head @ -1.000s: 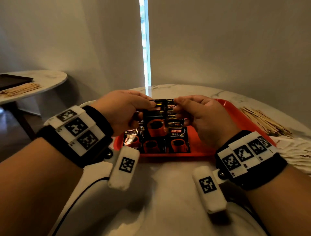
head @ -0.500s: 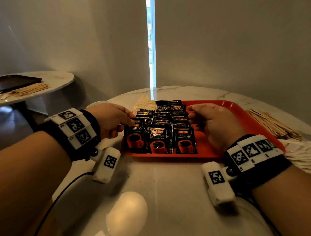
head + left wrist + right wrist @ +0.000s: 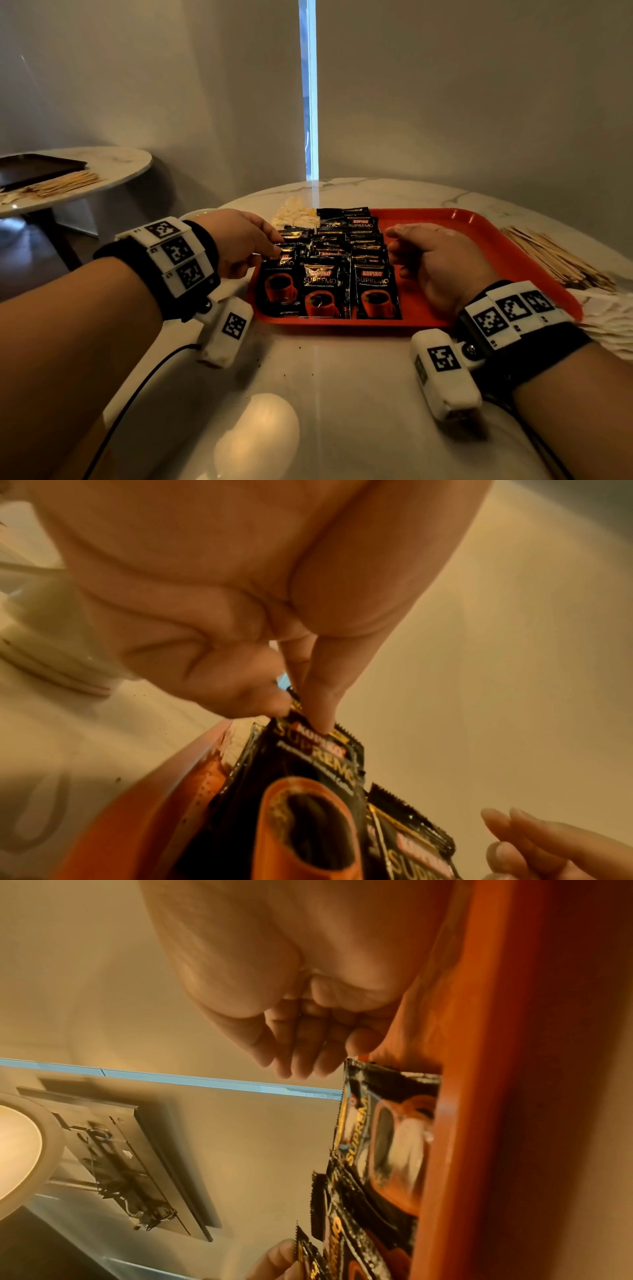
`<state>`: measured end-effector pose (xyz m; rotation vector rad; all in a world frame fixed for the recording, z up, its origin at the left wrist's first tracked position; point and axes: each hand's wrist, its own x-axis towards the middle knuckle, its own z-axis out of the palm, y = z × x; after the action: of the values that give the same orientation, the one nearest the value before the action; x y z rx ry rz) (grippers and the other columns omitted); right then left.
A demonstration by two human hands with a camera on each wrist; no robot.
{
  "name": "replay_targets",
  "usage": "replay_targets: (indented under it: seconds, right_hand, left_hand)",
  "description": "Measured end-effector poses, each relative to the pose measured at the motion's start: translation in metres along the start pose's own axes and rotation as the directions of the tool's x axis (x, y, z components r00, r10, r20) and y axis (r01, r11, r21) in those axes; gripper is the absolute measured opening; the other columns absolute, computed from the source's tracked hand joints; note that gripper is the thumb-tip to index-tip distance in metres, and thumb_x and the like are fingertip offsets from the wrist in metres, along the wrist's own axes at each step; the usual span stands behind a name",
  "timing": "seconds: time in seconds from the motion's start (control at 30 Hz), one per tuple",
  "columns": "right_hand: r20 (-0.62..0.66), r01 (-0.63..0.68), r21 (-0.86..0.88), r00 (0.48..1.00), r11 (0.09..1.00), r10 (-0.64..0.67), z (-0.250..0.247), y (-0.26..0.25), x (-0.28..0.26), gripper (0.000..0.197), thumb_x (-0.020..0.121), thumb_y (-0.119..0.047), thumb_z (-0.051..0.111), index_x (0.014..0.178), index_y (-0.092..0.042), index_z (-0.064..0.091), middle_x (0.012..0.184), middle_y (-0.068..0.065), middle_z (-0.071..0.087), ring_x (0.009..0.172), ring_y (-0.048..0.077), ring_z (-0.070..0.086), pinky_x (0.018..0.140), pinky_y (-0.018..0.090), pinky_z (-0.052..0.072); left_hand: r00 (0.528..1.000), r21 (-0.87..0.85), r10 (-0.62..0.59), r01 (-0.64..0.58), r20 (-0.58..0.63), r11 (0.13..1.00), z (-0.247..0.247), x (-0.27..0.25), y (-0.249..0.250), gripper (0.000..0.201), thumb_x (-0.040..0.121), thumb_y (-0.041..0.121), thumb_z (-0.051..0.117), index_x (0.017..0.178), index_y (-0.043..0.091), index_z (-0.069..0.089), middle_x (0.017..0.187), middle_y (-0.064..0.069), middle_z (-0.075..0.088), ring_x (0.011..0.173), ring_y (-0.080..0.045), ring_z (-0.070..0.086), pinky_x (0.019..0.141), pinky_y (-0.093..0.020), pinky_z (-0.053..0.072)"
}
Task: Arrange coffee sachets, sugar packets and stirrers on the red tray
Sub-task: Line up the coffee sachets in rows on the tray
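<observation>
A red tray (image 3: 479,246) lies on the marble table, its left part covered by three overlapping rows of black coffee sachets (image 3: 376,294). My left hand (image 3: 274,243) is at the tray's left edge. In the left wrist view its thumb and forefinger (image 3: 322,718) pinch the top edge of the front left sachet (image 3: 308,777). My right hand (image 3: 397,250) rests on the bare tray just right of the sachets, fingers loosely curled and holding nothing. Wooden stirrers (image 3: 555,257) and white sugar packets (image 3: 616,325) lie on the table to the right of the tray.
More pale packets (image 3: 294,214) lie behind the tray's left corner, with a white dish (image 3: 202,214) beside them. A cable (image 3: 137,394) runs over the near table. A second round table (image 3: 113,164) at far left carries a dark tray and stirrers. Walls stand close behind.
A second ago both hands held sachets up over the tray. The sachets now lie in rows, and the hands have dropped and moved apart to either side.
</observation>
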<state>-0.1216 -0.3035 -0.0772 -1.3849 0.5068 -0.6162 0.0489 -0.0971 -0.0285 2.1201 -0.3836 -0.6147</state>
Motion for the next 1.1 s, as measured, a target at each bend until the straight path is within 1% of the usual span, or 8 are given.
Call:
replay_targets:
  seconds: [0.2,0.4,0.53,0.7,0.77,0.83,1.0,1.1]
  right_hand:
    - [0.001,-0.010,-0.002,1.000,1.000,0.010,0.001,0.000,-0.001,0.016,0.098,-0.017,0.058,0.099,-0.005,0.068,0.073,0.003,0.065,0.067,0.015,0.060,0.060,0.030,0.042]
    - [-0.028,-0.011,-0.029,1.000,1.000,0.011,0.000,0.001,0.001,0.014,0.097,-0.019,0.060,0.098,-0.009,0.070,0.075,0.001,0.067,0.074,0.017,0.061,0.062,0.031,0.042]
    - [-0.147,-0.025,-0.051,0.989,0.998,0.018,0.000,0.003,0.007,0.008,0.093,-0.023,0.067,0.094,-0.016,0.067,0.087,0.002,0.065,0.082,0.018,0.058,0.062,0.029,0.045]
    - [-0.150,-0.128,-0.057,0.982,0.990,0.118,0.008,-0.002,0.005,0.041,0.095,-0.047,0.061,0.123,-0.017,0.059,0.108,0.004,0.060,0.102,0.021,0.058,0.091,0.040,0.053]
    - [-0.084,-0.153,-0.010,0.985,0.988,0.151,0.015,-0.007,-0.002,0.053,0.097,-0.051,0.055,0.133,-0.013,0.053,0.110,0.005,0.060,0.104,0.021,0.059,0.098,0.041,0.049]
    - [0.007,-0.163,0.028,0.987,0.986,0.162,0.020,-0.011,-0.010,0.044,0.099,-0.053,0.048,0.119,-0.015,0.057,0.105,0.006,0.064,0.098,0.017,0.060,0.096,0.038,0.047]
    - [0.107,-0.176,0.098,0.980,0.980,0.166,0.025,-0.015,-0.021,0.044,0.096,-0.058,0.044,0.106,-0.019,0.062,0.106,0.009,0.073,0.103,0.021,0.067,0.079,0.033,0.054]
    - [0.108,-0.178,0.074,0.979,0.981,0.170,0.022,-0.015,-0.020,0.038,0.099,-0.056,0.039,0.097,-0.023,0.060,0.085,-0.001,0.068,0.074,0.006,0.064,0.054,0.018,0.053]
  left_hand:
    - [1.000,0.078,-0.011,0.010,0.007,0.997,0.002,-0.001,0.002,0.020,0.086,-0.004,0.072,0.097,0.012,0.075,0.064,-0.004,0.062,0.050,-0.011,0.044,0.045,-0.022,0.033]
    - [1.000,0.061,-0.015,0.017,-0.024,0.998,0.003,0.000,0.005,0.023,0.088,-0.002,0.071,0.103,0.015,0.070,0.073,-0.007,0.059,0.052,-0.013,0.045,0.045,-0.023,0.035]
    - [0.998,0.018,0.025,-0.024,-0.057,1.000,0.004,0.003,0.002,0.018,0.088,0.002,0.073,0.100,0.015,0.069,0.091,-0.012,0.065,0.072,-0.019,0.053,0.058,-0.030,0.045]
    - [0.984,-0.139,0.153,-0.165,-0.095,0.976,0.003,0.001,0.009,0.010,0.092,0.008,0.067,0.097,0.017,0.066,0.102,-0.010,0.065,0.090,-0.023,0.056,0.072,-0.036,0.049]
    - [0.957,-0.275,0.278,-0.291,-0.087,0.916,-0.003,0.000,0.023,0.007,0.094,0.012,0.065,0.097,0.019,0.064,0.102,-0.009,0.066,0.088,-0.023,0.058,0.073,-0.037,0.049]
    - [0.924,-0.445,0.375,-0.368,-0.077,0.816,-0.009,-0.001,0.039,0.004,0.096,0.016,0.062,0.093,0.019,0.062,0.090,-0.002,0.064,0.076,-0.017,0.059,0.065,-0.032,0.048]
    - [0.919,-0.755,0.394,-0.270,-0.017,0.598,-0.006,0.004,0.065,0.008,0.093,0.027,0.059,0.087,0.021,0.061,0.077,0.006,0.061,0.065,-0.010,0.058,0.060,-0.026,0.045]
    - [0.926,-0.850,0.378,-0.211,-0.015,0.483,0.005,0.014,0.056,0.007,0.092,0.026,0.059,0.091,0.019,0.059,0.076,0.004,0.060,0.064,-0.011,0.057,0.059,-0.026,0.043]
